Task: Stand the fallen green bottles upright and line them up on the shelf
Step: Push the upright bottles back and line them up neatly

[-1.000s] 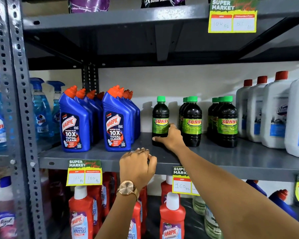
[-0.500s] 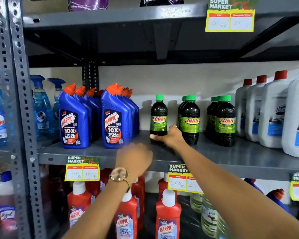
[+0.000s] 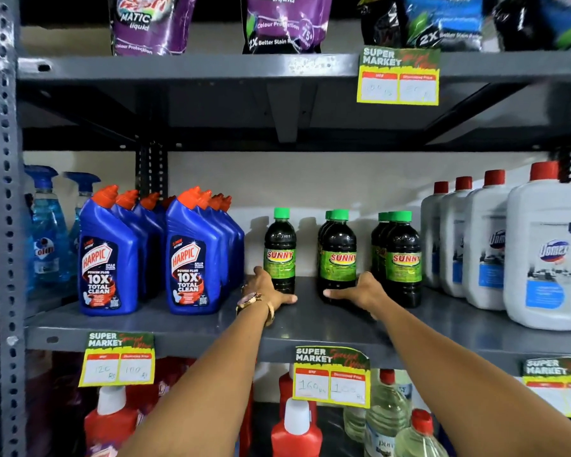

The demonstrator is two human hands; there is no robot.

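Dark bottles with green caps and green SUNNY labels stand upright on the grey middle shelf (image 3: 314, 324). A single bottle (image 3: 280, 249) is on the left, a middle row (image 3: 338, 252) has one more behind it, and a right row (image 3: 403, 255) is three deep. My left hand (image 3: 267, 289) wraps the base of the single bottle, thumb across its front. Around the base of the middle row's front bottle is my right hand (image 3: 365, 291), thumb in front and fingers on its right side. No bottle lies on its side in view.
Blue Harpic bottles (image 3: 188, 258) stand close on the left, with blue spray bottles (image 3: 45, 232) beyond. White jugs with red caps (image 3: 485, 239) crowd the right. Pouches (image 3: 284, 21) sit on the shelf above, red bottles (image 3: 295, 430) below. Price tags (image 3: 332, 377) hang on the shelf edges.
My left hand rose from the shelf's front edge to the single bottle's base. My right hand shifted from that bottle to the middle row's front bottle. The view moved closer and tilted up.
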